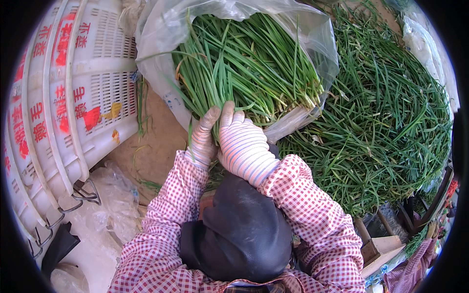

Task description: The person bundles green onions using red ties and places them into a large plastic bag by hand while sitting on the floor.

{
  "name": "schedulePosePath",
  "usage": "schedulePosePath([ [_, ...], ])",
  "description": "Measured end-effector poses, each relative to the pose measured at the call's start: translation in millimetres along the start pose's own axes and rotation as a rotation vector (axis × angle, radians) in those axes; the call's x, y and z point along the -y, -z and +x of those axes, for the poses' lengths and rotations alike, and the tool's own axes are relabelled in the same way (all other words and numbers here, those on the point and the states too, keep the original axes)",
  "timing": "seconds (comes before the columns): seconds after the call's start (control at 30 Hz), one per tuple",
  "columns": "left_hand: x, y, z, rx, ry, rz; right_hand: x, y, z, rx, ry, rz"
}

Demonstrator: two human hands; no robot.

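In striped knit gloves, my left hand (205,136) and my right hand (248,148) meet around the lower end of a bunch of garlic chives (216,82). The bunch leans away from me, its green leaves fanning out over the near left side of a clear plastic bag (157,40). Inside the open bag lies a thick layer of garlic chives (260,62), with their pale stem ends at the right. The stem ends of the held bunch are hidden by my hands.
White plastic crates (110,69) with red writing are stacked at the left. A large heap of loose green leaves (384,121) fills the right. Crumpled clear plastic (113,197) lies at lower left. Another person's sleeve (410,267) shows at lower right, near a wooden frame (383,252).
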State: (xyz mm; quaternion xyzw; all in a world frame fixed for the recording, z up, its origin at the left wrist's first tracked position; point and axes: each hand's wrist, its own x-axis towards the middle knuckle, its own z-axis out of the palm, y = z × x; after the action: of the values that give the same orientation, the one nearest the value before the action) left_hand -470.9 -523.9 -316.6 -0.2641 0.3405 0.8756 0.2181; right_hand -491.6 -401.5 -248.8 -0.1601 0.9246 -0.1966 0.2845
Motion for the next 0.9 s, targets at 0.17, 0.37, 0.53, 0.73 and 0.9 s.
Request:
schedulePosePath([
  [0.17, -5, 12, -7, -0.100, 0.087, -0.143, -18, 28, -10, 0.179, 0.154, 0.318],
  [0.37, -5, 25, -4, -0.010, 0.054, -0.151, -94, 17, 5, -0.408, 0.006, 0.092],
  [0.53, -6, 33, -2, 0.144, -0.001, -0.235, -89, -5, 41, -0.087, -0.250, 0.048],
  [0.73, -14, 34, -25, 0.613, -0.052, -0.546, -100, 22, 38, -0.206, -0.005, 0.127],
  [0.9, 13, 49, -16, 0.364, 0.041, -0.595, -132, 23, 44, -0.103, -0.116, 0.389],
])
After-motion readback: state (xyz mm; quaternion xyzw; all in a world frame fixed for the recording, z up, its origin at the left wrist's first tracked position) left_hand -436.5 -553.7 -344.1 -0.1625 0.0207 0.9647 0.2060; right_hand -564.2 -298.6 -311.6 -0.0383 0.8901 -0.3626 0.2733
